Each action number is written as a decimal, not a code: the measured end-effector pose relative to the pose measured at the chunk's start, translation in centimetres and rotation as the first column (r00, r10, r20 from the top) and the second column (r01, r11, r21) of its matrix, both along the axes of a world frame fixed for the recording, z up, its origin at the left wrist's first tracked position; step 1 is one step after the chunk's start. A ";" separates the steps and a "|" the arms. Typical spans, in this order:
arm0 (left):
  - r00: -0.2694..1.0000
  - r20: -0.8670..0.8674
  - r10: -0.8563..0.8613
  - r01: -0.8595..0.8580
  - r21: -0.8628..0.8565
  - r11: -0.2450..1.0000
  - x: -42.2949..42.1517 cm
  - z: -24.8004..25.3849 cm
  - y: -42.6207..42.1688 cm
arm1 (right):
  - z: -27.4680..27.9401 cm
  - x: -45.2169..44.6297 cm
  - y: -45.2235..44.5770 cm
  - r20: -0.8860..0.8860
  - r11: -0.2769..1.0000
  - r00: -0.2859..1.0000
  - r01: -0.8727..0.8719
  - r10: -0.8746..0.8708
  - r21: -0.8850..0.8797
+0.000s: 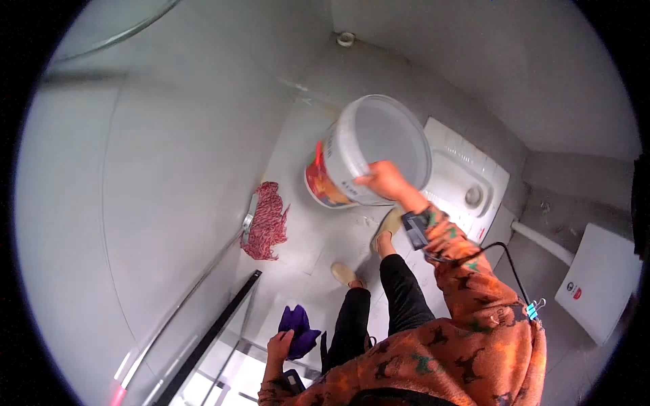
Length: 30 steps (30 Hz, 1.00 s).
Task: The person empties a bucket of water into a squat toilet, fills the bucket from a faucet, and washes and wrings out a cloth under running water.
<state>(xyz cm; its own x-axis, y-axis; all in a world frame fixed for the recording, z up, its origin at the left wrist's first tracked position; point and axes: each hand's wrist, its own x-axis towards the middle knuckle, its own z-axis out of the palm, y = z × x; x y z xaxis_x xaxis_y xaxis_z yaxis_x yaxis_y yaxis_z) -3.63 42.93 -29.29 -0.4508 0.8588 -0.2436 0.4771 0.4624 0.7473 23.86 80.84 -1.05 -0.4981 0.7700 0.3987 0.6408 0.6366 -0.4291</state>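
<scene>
A large white bucket [332, 166] with a red and yellow label is tilted above the floor, its open mouth toward the upper right. My right hand [387, 181] grips its rim, the fingers wrapped over the edge. The inside of the bucket looks pale, with no contents that I can make out. Low in the view, my left hand [279, 344] is closed on a bunched purple cloth [299, 331], held beside my left leg.
A mop with a red and white string head [267, 223] leans along the left wall. A squat toilet [467, 176] lies right of the bucket. A white cistern [599, 281] with a pipe is at the right. A black-edged frame [210, 335] stands at the lower left.
</scene>
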 end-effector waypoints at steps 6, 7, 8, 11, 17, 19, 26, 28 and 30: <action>0.961 0.204 0.187 -0.191 0.003 0.982 0.3 4.2 -3.9 | -0.4 -8.6 1.9 0.461 0.973 0.887 -0.106 0.000 0.205; 0.983 0.134 0.125 -0.138 0.092 0.986 1.4 6.5 -4.8 | -0.7 -8.7 2.3 0.488 0.971 0.873 -0.103 -0.016 0.216; 0.919 0.290 0.266 -0.259 -0.063 0.964 2.1 6.8 -5.1 | -1.1 -8.4 2.9 0.534 0.969 0.845 -0.109 -0.026 0.221; 0.987 0.071 0.142 -0.146 0.051 0.988 2.4 5.8 -5.5 | -5.1 -6.5 6.9 0.427 0.917 0.902 -0.118 -0.061 0.380; 0.999 -0.029 0.019 -0.021 -0.060 0.998 0.8 3.1 -6.1 | -2.5 -6.3 5.6 0.541 0.965 0.808 0.122 -0.233 0.233; 0.999 -0.040 -0.011 0.010 -0.030 1.000 0.3 4.4 -5.2 | -1.3 -5.6 4.8 0.467 0.963 0.851 0.152 -0.242 0.223; 0.872 -0.356 -0.336 0.271 -0.221 0.937 -1.6 21.7 -0.2 | 23.7 0.0 6.1 -0.387 0.916 0.908 0.281 -0.158 0.285; 0.921 -0.196 -0.338 0.311 -0.153 0.938 -3.3 28.6 1.0 | 37.6 0.8 7.3 -0.533 0.844 0.844 0.323 -0.052 0.429; 0.944 0.302 -0.137 0.123 0.066 0.990 -5.8 31.1 2.0 | 51.4 0.3 9.5 -0.607 0.751 0.792 0.367 0.058 0.550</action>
<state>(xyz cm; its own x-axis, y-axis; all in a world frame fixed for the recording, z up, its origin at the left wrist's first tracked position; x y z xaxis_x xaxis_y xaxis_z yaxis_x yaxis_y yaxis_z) -9.42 44.98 1.82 -0.2446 0.9184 -0.3109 0.2772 0.3735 0.8852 24.15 90.29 50.32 0.0821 0.2867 0.9545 0.5317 0.7975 -0.2852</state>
